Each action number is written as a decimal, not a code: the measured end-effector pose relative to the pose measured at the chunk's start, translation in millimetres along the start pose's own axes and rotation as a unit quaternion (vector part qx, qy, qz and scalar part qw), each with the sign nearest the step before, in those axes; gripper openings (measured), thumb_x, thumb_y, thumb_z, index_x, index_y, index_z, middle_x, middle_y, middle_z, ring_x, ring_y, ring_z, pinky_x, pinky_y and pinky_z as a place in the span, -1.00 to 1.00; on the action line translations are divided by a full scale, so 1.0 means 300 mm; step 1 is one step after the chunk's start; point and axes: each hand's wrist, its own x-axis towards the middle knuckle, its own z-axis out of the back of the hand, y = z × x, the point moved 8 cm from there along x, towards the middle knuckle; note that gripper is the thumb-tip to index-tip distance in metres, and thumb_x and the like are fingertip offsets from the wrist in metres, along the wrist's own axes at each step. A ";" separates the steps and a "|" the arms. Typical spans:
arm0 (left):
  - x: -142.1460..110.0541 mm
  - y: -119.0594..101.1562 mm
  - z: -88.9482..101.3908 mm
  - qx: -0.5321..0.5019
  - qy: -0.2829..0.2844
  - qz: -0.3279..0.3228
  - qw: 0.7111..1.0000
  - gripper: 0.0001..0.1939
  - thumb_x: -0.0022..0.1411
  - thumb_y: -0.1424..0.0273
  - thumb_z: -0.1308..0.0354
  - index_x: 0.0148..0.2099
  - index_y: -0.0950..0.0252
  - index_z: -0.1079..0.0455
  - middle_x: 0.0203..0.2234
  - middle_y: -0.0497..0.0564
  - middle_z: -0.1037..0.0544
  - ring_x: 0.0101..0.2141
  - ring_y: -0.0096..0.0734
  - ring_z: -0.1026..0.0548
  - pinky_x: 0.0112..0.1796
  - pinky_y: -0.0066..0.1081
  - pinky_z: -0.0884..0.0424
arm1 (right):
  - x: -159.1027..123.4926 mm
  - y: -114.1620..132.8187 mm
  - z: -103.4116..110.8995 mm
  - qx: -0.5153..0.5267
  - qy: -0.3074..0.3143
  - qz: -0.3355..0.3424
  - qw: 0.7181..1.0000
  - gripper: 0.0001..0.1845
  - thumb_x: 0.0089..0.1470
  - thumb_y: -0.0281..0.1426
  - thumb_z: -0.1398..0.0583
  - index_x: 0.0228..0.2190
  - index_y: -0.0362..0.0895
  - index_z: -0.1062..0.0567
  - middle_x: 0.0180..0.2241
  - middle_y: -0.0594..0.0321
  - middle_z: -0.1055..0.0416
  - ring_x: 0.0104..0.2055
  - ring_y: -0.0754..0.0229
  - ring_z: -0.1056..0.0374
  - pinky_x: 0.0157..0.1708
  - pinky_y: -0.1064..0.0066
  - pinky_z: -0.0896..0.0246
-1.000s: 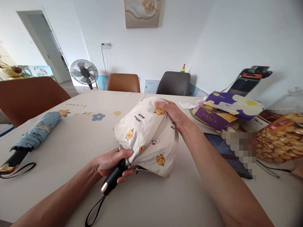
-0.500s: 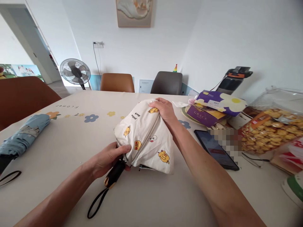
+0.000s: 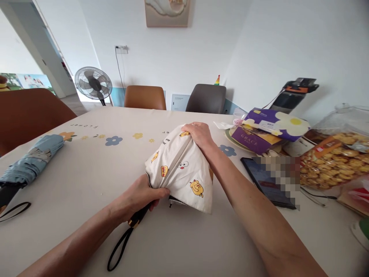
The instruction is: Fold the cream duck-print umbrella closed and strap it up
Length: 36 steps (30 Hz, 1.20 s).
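Note:
A cream folding umbrella printed with yellow ducks lies collapsed on the table in front of me. My left hand grips it at the near end, where the canopy meets the black handle; a black wrist strap trails toward me. My right hand clutches the bunched fabric at the far tip. The canopy hangs loose between the two hands, its near edge resting on the tablecloth.
A blue folded umbrella with a black strap lies at the left edge. To the right are a dark phone, purple boxes on a plate and a bag of snacks. Chairs and a fan stand beyond the table.
My left hand has slid forward off the black handle onto the canopy's base, covering more of the handle. The fabric is gathered narrower. My right hand stays at the tip.

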 end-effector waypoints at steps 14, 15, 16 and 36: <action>0.053 0.015 0.018 -0.626 0.036 0.089 0.774 -0.76 0.25 0.49 0.05 -0.48 0.31 -0.07 -0.68 -0.19 -0.11 -0.73 -0.75 -0.11 -0.76 -0.70 -0.09 | 0.066 -0.083 0.037 0.008 0.041 -0.035 0.998 -0.53 -0.12 0.02 -0.20 -0.40 -0.14 -0.40 -0.24 0.06 -0.42 -0.31 0.10 -0.38 -0.52 0.40 -0.22; 0.054 0.019 0.014 -0.626 0.038 0.099 0.772 -0.76 0.26 0.49 0.05 -0.48 0.30 -0.06 -0.68 -0.20 -0.10 -0.74 -0.74 -0.10 -0.76 -0.70 -0.10 | 0.062 -0.093 0.024 0.010 0.061 -0.052 0.997 -0.53 -0.12 0.02 -0.21 -0.40 -0.15 -0.40 -0.28 0.04 -0.44 -0.37 0.11 -0.39 -0.55 0.38 -0.22; 0.054 0.021 0.011 -0.621 0.041 0.105 0.776 -0.75 0.25 0.49 0.05 -0.48 0.30 -0.05 -0.68 -0.20 -0.10 -0.74 -0.74 -0.10 -0.76 -0.70 -0.10 | 0.054 -0.100 0.006 0.016 0.087 -0.067 0.994 -0.52 -0.12 0.02 -0.22 -0.39 -0.16 -0.40 -0.33 0.01 -0.46 -0.42 0.10 -0.39 -0.58 0.37 -0.23; 0.054 0.021 -0.005 -0.478 0.090 0.044 0.873 -0.81 0.05 0.47 -0.20 -0.42 0.36 -0.20 -0.60 -0.13 -0.20 -0.66 -0.73 -0.15 -0.69 -0.67 -0.12 | -0.018 0.169 -0.132 0.252 0.196 -0.051 0.946 -0.90 0.01 -0.39 -0.17 -0.49 -0.15 -0.35 -0.57 0.19 -0.36 -0.44 0.16 -0.38 -0.38 0.33 -0.36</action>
